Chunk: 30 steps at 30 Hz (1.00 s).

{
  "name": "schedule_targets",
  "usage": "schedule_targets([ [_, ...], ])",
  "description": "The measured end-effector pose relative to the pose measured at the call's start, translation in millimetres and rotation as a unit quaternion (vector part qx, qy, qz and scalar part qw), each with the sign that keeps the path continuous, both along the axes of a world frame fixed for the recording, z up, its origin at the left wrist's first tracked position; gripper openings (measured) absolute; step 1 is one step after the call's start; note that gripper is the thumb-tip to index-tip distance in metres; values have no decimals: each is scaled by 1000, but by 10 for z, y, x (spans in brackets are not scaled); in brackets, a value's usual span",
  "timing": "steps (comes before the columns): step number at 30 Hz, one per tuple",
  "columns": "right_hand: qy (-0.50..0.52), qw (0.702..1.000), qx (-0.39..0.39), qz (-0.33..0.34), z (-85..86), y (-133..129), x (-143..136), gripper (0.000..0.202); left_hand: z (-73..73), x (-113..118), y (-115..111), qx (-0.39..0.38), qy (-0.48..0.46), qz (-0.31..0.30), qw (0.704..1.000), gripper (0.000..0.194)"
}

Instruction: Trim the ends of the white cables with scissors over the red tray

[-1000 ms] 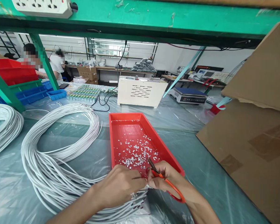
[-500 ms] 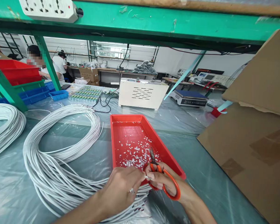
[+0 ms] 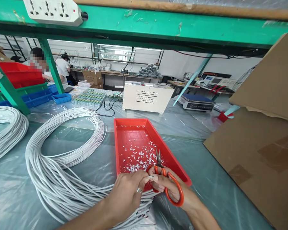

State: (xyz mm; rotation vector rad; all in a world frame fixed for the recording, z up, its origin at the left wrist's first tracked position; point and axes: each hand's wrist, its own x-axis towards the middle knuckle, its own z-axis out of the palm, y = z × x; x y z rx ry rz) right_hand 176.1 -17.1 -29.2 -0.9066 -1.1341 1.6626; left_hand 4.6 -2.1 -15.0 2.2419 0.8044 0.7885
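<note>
My left hand point(image 3: 128, 193) is closed in a pinch on the end of a white cable point(image 3: 150, 176), over the near edge of the red tray point(image 3: 132, 126). Scissors point(image 3: 174, 188) with orange handles hang in my right hand point(image 3: 166, 181), blades slightly apart and pointing away over the tray. The thumb and a finger of that same hand pinch the cable tip, meeting my left fingertips. Small silvery scraps point(image 3: 138, 164) lie scattered in the tray. Beneath my left wrist runs a coiled bundle of white cables point(image 3: 60, 172), its cut ends point(image 3: 144, 210) near the tray.
Another cable coil point(image 3: 7, 134) lies at far left. Behind the tray stands a cream metal box point(image 3: 146, 97), with a scale point(image 3: 196, 102) to its right. A cardboard box point(image 3: 261, 159) borders the right side. A green shelf beam point(image 3: 158, 28) crosses overhead. Two people sit beyond.
Both hands have risen slightly with the cable end. The scissors have turned a little in my right hand, and their blades are spread more clearly. The view has shifted slightly.
</note>
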Motion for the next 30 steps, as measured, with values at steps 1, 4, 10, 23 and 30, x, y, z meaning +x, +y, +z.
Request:
schedule_targets([
  [1, -4, 1000, 4, -1, 2, -1, 2, 22, 27, 6, 4, -28, -9, -2, 1000, 25],
  [4, -42, 999, 20, -6, 51, -19, 8, 23, 102, 6, 39, -115, -23, 3, 993, 27],
  [10, -151, 987, 56, -19, 180, -64, 4, 22, 148, -24, 127, -208, -34, -30, 977, 31],
  [23, -147, 989, 7, -14, 84, -103, -57, 30, -32, -95, 82, 243, -60, 0, 968, 25],
  [30, -221, 964, 95, -110, 88, 9, -15, 29, 144, -21, 109, -184, -89, 31, 978, 37],
])
